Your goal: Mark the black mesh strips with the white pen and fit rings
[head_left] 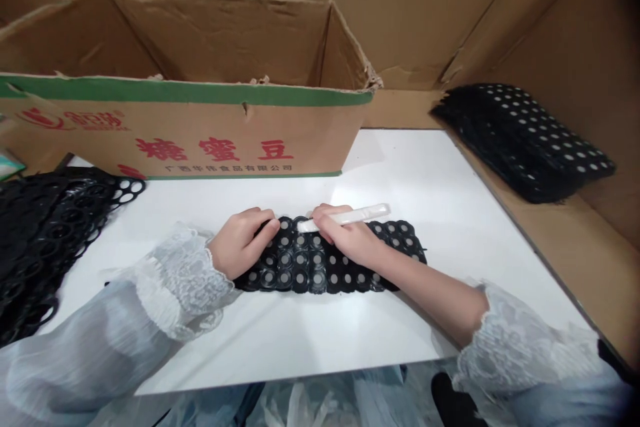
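Note:
A black molded sheet (317,260) with rows of pale round discs set in it lies flat on the white table. My left hand (245,240) is closed at the sheet's left end, thumb on top and fingers curled at its upper edge. Gripped in my right hand (345,233) is a slim white pen-like tool (367,213), slanting up to the right. Its lower left tip meets the upper rows of discs. My right wrist and forearm cover part of the sheet's right side.
Behind the sheet stands an open cardboard box (295,130) with red lettering. Black sheets with round holes (55,220) pile up at the left. Several disc-filled black sheets (520,140) are stacked at the right, by cardboard walls. Plastic bags (310,403) lie below the white table's (280,340) front edge.

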A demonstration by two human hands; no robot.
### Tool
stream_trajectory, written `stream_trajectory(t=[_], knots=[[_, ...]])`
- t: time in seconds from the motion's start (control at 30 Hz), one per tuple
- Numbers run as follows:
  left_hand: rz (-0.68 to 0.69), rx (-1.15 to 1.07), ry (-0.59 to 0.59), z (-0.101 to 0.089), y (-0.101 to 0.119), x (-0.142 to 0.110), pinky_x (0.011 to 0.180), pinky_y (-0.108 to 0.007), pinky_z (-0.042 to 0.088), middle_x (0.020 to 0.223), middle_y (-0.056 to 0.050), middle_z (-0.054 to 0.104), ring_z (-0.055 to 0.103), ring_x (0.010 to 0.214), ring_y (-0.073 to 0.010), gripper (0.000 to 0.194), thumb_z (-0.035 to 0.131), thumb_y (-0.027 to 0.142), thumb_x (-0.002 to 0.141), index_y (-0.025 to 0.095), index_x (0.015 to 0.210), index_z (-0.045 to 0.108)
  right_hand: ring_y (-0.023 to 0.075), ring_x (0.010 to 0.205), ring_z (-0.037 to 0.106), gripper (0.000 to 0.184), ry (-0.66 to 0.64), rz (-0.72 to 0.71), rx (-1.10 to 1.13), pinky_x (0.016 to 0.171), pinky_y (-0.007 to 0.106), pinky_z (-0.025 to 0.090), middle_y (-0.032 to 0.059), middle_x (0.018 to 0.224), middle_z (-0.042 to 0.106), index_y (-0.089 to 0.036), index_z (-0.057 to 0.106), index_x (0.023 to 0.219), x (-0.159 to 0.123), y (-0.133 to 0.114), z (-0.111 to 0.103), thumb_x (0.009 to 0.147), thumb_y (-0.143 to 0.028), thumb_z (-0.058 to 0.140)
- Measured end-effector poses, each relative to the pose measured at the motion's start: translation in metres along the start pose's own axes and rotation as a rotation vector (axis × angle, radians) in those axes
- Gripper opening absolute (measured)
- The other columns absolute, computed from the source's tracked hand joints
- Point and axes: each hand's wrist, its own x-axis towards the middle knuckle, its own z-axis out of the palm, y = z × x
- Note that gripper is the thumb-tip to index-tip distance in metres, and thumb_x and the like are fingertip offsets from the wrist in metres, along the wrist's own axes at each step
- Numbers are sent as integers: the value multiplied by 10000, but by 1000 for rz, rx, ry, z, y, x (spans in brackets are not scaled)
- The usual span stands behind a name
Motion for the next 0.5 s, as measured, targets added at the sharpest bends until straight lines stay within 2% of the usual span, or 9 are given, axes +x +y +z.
stream_trajectory(t=[0.13, 0.3, 0.5], knots=[[-4, -44, -13, -2, -1, 2, 620, -255, 367, 613, 0, 464, 465, 626, -133, 303, 284, 303, 878, 178, 633, 411, 122, 718, 485, 388, -40, -26, 73, 722, 263, 367, -10, 563, 465, -185, 376, 468, -1, -1, -4, 854, -216, 344], [-13, -51, -8, -2, 1, 1, 616, -255, 359, 612, 3, 457, 465, 630, -130, 300, 293, 304, 873, 174, 636, 422, 115, 731, 485, 419, -21, -9, 28, 758, 262, 353, -7, 608, 490, -177, 449, 501, -2, -4, -1, 886, -288, 326], [-30, -108, 13, 1, -1, 1, 618, -259, 350, 601, 9, 437, 446, 616, -128, 321, 275, 337, 878, 178, 626, 395, 123, 778, 481, 420, -31, -42, 0, 807, 275, 345, 0, 648, 516, -180, 446, 502, -2, -3, 0, 893, -253, 311]])
